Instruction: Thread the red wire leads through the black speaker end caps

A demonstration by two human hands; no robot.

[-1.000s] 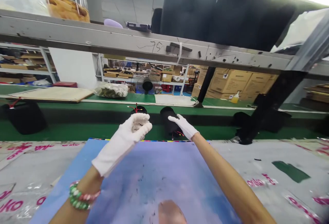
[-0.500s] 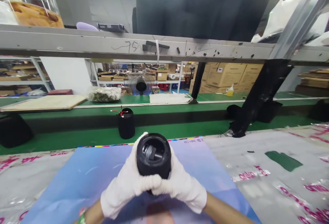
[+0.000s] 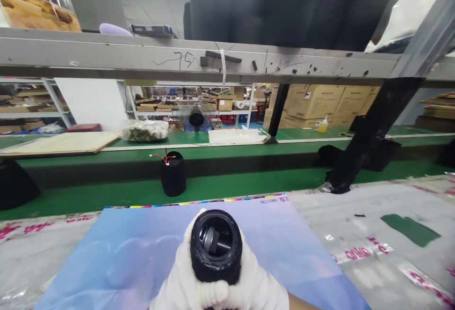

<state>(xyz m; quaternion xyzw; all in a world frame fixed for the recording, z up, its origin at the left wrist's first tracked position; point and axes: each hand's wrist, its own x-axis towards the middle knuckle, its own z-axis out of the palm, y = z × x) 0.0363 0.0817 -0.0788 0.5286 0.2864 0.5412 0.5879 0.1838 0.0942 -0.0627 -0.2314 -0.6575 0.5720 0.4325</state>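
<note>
Both my hands wear white knit gloves and wrap round a black cylindrical housing (image 3: 216, 268). Its open round end faces up toward me, showing a dark hollow with a shiny round part inside. My left hand (image 3: 181, 272) closes on its left side, and my right hand (image 3: 261, 279) closes on its right side. The fingers meet across the near side; the lower end of the housing is hidden behind them. Beneath lies a blue printed sheet (image 3: 142, 239). A similar black cylinder (image 3: 173, 177), with red and white wires rising from its top, stands farther off on the green surface.
A grey shelf beam (image 3: 142, 56) crosses above the bench. A black-wrapped post (image 3: 373, 134) slants down at the right. On the plastic-covered table lies a green scrap (image 3: 412, 230). Behind are a bagged bundle (image 3: 145, 131), a fan (image 3: 196, 118), a yellow bottle (image 3: 322, 125) and cartons (image 3: 316, 101).
My hands and the black housing sit lower in view and nearer to me, still gripped by both. The camera view has shifted slightly.
</note>
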